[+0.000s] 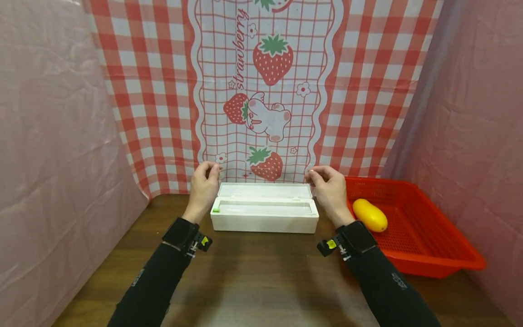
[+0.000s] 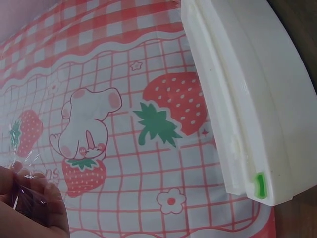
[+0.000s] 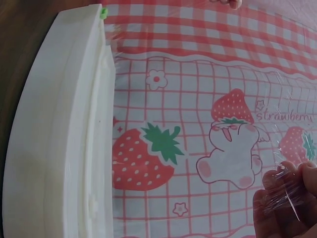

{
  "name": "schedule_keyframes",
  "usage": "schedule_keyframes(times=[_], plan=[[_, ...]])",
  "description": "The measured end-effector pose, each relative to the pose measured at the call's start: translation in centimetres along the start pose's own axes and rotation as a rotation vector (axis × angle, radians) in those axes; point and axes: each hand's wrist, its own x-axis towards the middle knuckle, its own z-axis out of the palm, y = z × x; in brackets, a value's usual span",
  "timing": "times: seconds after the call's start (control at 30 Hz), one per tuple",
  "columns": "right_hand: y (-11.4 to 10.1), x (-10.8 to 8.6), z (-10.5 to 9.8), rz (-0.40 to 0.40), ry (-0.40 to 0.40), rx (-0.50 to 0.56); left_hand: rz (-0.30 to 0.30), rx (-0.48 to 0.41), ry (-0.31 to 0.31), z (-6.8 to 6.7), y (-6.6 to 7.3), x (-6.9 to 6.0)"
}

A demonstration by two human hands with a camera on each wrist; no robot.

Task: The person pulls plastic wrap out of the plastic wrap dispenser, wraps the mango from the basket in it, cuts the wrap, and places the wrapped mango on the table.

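A white cling film dispenser box (image 1: 264, 224) stands on the table with its lid (image 1: 264, 190) tipped up at the back. At its left end sits a small green cutter slider (image 2: 260, 185). Clear cling film (image 3: 290, 193) shows crumpled in the fingers in both wrist views. Above the box's left end, my left hand (image 1: 203, 188) pinches one edge of the film. My right hand (image 1: 330, 190), above the right end, pinches the other edge. The sheet between the hands is almost invisible, so whether it still joins the roll I cannot tell.
To the right, a red plastic basket (image 1: 441, 227) holds a yellow oval fruit (image 1: 370, 215). Behind the box hangs a strawberry-print checked cloth (image 1: 151, 91). Pink fabric walls (image 1: 57, 136) flank the brown wooden table (image 1: 261, 277).
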Motion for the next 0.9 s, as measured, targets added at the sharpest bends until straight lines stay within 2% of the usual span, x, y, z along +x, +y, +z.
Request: schedule_keyframes(times=[0.3,0.5,0.67,0.9], plan=[[-0.7,-0.1,-0.3,-0.015,0.002,-0.004,0.018,0.014,0.017,-0.2,0.6,0.0],[-1.3,-0.3,-0.4,-0.053,0.014,-0.023,0.041,0.027,0.025,-0.5,1.2,0.0],[-1.8,-0.4,-0.6,-0.079,0.016,-0.020,0.060,0.010,0.009,-0.9,1.5,0.0],[-2.3,-0.5,-0.8,-0.096,0.022,-0.032,0.078,-0.015,0.016,-1.0,1.9,0.0]])
